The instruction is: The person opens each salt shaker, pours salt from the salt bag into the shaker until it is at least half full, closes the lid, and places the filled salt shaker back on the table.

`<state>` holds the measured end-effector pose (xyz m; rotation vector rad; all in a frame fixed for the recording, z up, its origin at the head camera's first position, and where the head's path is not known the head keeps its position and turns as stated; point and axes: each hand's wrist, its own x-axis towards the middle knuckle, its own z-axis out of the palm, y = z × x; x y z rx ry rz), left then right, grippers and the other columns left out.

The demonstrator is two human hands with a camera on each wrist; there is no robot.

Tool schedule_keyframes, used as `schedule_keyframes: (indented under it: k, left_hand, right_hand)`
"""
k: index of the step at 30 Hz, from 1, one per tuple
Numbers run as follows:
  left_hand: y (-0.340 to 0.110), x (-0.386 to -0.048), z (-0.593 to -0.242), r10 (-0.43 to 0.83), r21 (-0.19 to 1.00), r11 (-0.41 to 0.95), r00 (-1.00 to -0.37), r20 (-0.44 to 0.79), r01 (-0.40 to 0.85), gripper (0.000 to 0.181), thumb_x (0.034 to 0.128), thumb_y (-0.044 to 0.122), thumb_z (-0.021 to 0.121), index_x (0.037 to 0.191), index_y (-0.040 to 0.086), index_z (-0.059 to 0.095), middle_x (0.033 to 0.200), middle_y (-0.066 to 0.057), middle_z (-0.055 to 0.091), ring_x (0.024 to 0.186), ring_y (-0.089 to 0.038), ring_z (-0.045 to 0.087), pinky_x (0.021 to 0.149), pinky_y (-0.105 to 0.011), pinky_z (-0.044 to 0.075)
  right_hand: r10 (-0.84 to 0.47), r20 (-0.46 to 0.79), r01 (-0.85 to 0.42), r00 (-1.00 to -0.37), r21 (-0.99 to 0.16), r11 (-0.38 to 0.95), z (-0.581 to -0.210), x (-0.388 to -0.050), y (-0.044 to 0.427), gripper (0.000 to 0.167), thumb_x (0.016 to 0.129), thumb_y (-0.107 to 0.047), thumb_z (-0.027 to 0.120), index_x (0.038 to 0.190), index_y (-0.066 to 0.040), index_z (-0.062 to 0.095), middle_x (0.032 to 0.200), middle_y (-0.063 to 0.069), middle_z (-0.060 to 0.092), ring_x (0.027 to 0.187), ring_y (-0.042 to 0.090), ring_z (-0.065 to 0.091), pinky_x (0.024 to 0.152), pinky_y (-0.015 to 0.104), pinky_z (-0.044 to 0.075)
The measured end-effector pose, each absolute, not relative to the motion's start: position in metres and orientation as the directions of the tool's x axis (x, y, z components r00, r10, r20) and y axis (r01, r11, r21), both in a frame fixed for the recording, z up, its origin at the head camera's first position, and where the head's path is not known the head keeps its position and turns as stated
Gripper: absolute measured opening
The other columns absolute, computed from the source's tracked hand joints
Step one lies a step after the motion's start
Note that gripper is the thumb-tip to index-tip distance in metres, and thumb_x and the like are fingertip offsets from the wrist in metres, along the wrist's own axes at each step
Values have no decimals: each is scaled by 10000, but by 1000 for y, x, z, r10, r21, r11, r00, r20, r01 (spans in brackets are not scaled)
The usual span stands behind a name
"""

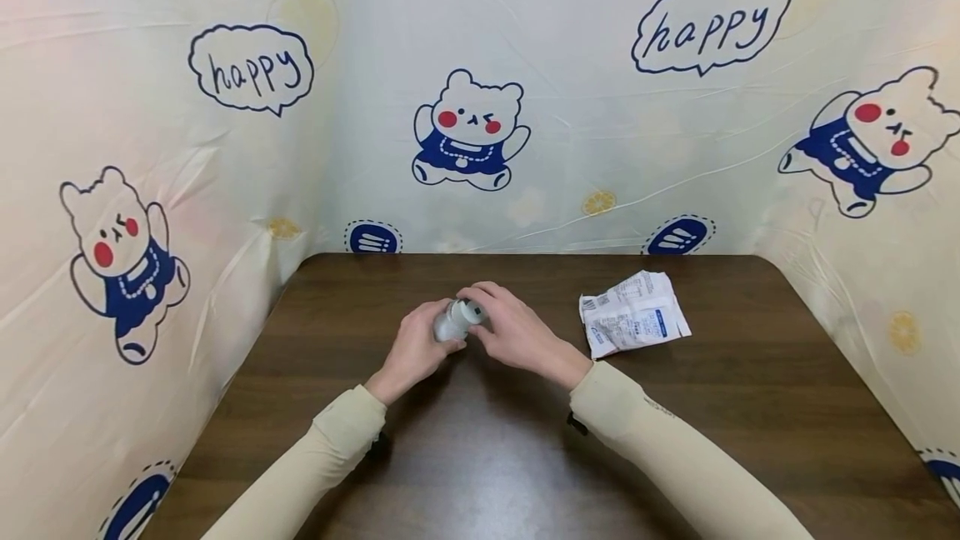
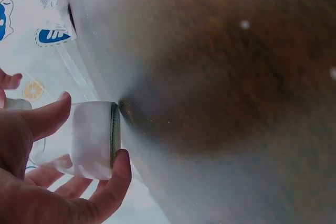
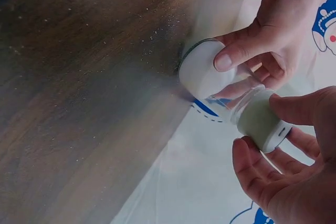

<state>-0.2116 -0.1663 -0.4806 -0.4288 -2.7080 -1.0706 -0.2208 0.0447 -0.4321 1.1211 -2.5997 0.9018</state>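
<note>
A small clear bottle [image 1: 450, 322], partly filled with white powder [image 2: 93, 135], is between my two hands near the middle of the table. My left hand [image 1: 416, 346] grips its body, thumb on one side and fingers curled on the other. The base is low, close to the tabletop; whether it touches is hard to tell. On the bottle's neck sits a pale green lid [image 3: 260, 121] with a small dark slot in its white top. Thumb and fingers of my right hand [image 1: 517, 330] hold this lid around its side.
A white printed packet [image 1: 633, 315] with blue patches lies crumpled on the brown wooden table [image 1: 720, 407], to the right of my hands. Patterned cloth [image 1: 577, 140] hangs behind the table and along both sides.
</note>
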Motion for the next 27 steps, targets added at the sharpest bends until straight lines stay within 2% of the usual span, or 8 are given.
schedule_keyframes:
  k: [16,22,27]
  left_hand:
    - [-165,-212,-479,193,623,709,-941,279,331,656,802,111,944,1370,-2,637,1311,-189,662,1136,-372,638,962,-582,526]
    - [-165,-212,-479,193,622,710,-940,280,331,645,804,116,943,1361,-5,640,1306,-192,661,1125,-373,640,952,-578,535]
    - [-165,-213,-480,197,615,712,-936,290,340,630,801,111,943,1349,1,650,1295,-180,668,1115,-361,644,937,-561,544]
  right_hand:
    - [-644,326,-711,-693,-459,533,-428,-229,40,507,975,-50,743,1454,-54,578,1428,130,577,1256,267,584,1031,406,495]
    - [-640,289,-686,-712,-482,545,-428,-233,39,519,995,-122,753,1471,-42,562,1422,146,579,1195,250,617,977,385,532]
    - [-615,269,-653,-742,-497,571,-426,-235,38,527,995,-221,770,1443,-15,582,1324,161,621,1080,244,649,903,371,560]
